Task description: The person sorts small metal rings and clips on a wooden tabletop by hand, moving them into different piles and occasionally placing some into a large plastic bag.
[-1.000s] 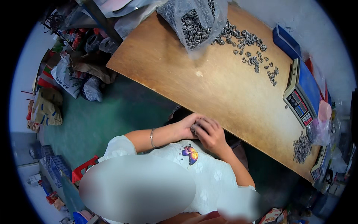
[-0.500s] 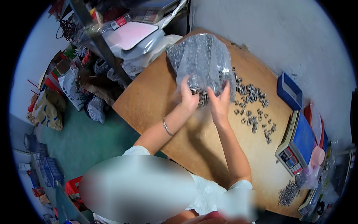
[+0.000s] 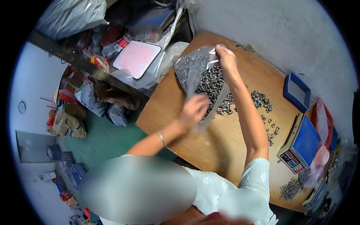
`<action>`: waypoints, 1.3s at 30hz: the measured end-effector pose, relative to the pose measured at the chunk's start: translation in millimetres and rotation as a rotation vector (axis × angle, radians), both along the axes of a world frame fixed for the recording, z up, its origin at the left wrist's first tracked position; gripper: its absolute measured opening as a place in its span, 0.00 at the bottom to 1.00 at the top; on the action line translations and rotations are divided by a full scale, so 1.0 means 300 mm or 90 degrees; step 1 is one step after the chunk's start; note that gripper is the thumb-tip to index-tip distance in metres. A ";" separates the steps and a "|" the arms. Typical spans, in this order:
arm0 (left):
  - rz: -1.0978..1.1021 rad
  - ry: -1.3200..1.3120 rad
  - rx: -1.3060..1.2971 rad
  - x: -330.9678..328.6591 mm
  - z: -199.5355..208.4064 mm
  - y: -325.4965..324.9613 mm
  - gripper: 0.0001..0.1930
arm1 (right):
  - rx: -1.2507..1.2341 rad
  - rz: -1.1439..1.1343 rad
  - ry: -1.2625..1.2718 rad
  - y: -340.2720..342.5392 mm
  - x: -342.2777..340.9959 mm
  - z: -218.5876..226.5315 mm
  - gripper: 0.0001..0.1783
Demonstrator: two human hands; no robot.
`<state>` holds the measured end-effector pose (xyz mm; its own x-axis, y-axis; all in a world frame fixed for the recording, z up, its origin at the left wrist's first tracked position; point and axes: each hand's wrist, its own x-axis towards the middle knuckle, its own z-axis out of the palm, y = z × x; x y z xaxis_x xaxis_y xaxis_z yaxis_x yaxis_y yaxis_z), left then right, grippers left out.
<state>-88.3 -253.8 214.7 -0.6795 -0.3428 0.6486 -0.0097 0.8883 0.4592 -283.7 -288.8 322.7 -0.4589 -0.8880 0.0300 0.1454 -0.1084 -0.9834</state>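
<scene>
A clear plastic bag lies on the wooden table, its mouth turned toward me. Small dark metal rings fill it, and some spill out at the near side. My right hand is closed on the upper rim of the bag and lifts the plastic, so the rings inside show. At the near left edge of the mouth is my left hand, smeared by motion; whether its fingers grip the plastic is unclear. More loose rings are scattered on the table right of the bag.
A blue tray stands by the wall. Nearer on the right is a blue-topped digital scale, with another ring heap below it. A cluttered shelf with a pink-white board adjoins the table's far left. Bags sit on the green floor.
My right hand has moved up and away, raising the bag's rim and opening its mouth. My left hand has shifted slightly nearer me. The view has turned, and more rings show inside.
</scene>
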 end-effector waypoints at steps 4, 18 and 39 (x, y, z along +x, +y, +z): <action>0.479 0.247 0.241 0.018 -0.044 0.228 0.26 | -0.009 0.015 -0.010 -0.061 0.024 0.027 0.18; 0.128 0.046 0.823 0.014 0.190 -0.290 0.26 | 0.022 -0.077 0.025 -0.405 -0.239 0.186 0.18; 0.059 0.263 0.817 -0.229 0.331 -0.540 0.23 | 0.213 -0.070 0.557 0.342 -0.193 -0.687 0.26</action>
<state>-157.0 -415.7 314.0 -0.4549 -0.8905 -0.0116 0.2941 -0.1625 0.9419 -341.8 -186.0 116.5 -0.4756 -0.8660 0.1545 -0.6534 0.2301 -0.7212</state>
